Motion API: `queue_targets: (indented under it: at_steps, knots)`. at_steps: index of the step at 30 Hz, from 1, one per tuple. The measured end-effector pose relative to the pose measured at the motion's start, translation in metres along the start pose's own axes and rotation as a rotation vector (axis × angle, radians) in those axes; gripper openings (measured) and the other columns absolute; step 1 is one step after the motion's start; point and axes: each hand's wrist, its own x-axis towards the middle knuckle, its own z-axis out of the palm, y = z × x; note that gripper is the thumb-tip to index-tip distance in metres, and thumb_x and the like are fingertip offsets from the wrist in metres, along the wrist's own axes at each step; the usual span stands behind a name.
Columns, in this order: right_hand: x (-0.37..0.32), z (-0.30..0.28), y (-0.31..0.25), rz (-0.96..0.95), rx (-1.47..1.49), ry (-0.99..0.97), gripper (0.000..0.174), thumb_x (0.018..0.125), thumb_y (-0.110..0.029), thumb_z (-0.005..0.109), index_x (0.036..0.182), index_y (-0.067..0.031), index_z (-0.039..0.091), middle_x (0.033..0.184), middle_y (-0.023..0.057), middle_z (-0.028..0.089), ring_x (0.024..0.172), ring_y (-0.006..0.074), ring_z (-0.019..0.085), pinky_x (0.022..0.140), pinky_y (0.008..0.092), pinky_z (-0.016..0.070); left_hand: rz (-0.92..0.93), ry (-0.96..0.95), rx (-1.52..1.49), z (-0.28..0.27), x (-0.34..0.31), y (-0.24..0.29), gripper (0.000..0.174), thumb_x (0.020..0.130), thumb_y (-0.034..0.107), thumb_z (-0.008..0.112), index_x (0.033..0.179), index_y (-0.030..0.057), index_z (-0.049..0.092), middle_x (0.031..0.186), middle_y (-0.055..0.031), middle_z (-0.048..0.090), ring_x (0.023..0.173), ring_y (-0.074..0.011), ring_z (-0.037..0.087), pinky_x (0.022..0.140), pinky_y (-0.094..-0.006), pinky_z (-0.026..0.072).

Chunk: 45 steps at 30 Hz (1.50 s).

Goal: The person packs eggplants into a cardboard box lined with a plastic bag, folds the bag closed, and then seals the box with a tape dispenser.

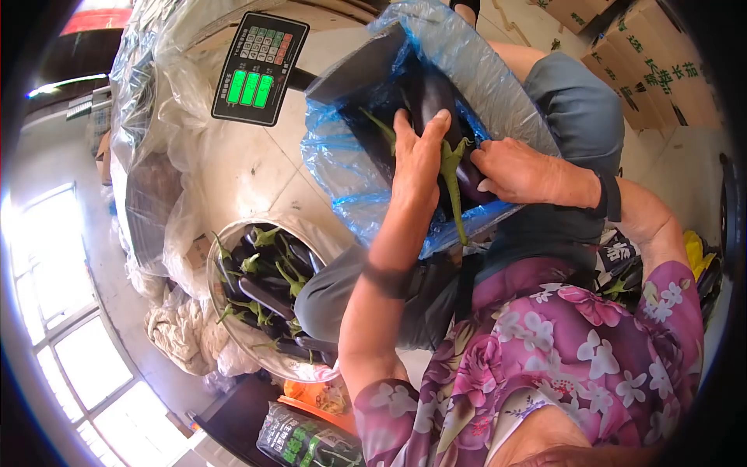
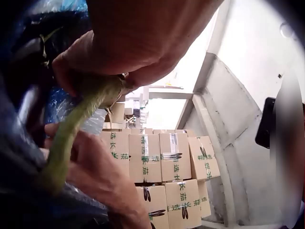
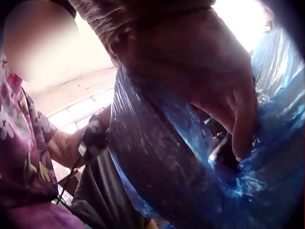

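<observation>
In the head view my left hand (image 1: 418,156) grips a dark purple eggplant (image 1: 430,93) inside a box lined with a blue plastic bag (image 1: 342,163). A long green stem (image 1: 451,183) points back toward my body. The left wrist view shows the stem (image 2: 81,114) up close below my left hand (image 2: 138,43). Across from it, my right hand (image 1: 521,171) is at the near right side of the liner, its fingertips beside an eggplant. From the right wrist, the fingers (image 3: 243,124) of that hand reach down over the blue plastic, loosely bent.
A scale display (image 1: 261,68) with lit green digits stands left of the box. A round lined basket (image 1: 222,241) full of eggplants sits by my left knee. Printed cartons (image 1: 654,62) stand at the upper right; stacked cartons (image 2: 171,157) show in the left wrist view.
</observation>
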Motion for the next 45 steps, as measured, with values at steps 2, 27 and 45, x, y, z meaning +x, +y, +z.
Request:
queue_targets:
  at_steps: [2,27,45]
  knots:
    - [-0.004,-0.003,0.009,-0.023,0.045,0.009,0.041,0.082,-0.018,0.071,0.11,0.0069,0.053,0.094,0.0226,0.058,0.09,0.0438,0.059,0.079,0.0495,0.048,-0.043,-0.021,-0.03,-0.002,0.005,-0.005,0.086,0.088,0.036,0.067,0.151,-0.005,0.025,0.137,-0.0182,0.05,0.121,-0.0267,0.051,0.096,-0.0342,0.0454]
    - [-0.024,0.01,-0.021,0.029,0.02,0.048,0.035,0.084,-0.02,0.07,0.102,0.0065,0.056,0.086,0.0244,0.063,0.079,0.0446,0.064,0.07,0.0504,0.0523,0.605,0.101,0.733,0.019,0.019,-0.076,0.076,0.094,0.027,0.061,0.154,0.0044,0.02,0.149,-0.035,0.027,0.135,-0.0511,0.03,0.114,-0.0516,0.0236]
    - [-0.005,-0.014,-0.018,-0.004,-0.073,0.158,0.022,0.085,-0.021,0.068,0.088,-0.0013,0.059,0.08,0.0197,0.066,0.075,0.0393,0.066,0.067,0.0486,0.0522,0.429,0.119,0.364,-0.007,0.018,-0.048,0.06,0.091,0.009,0.06,0.143,-0.0076,0.036,0.07,-0.0106,0.061,0.058,-0.0187,0.057,0.057,-0.0348,0.0477]
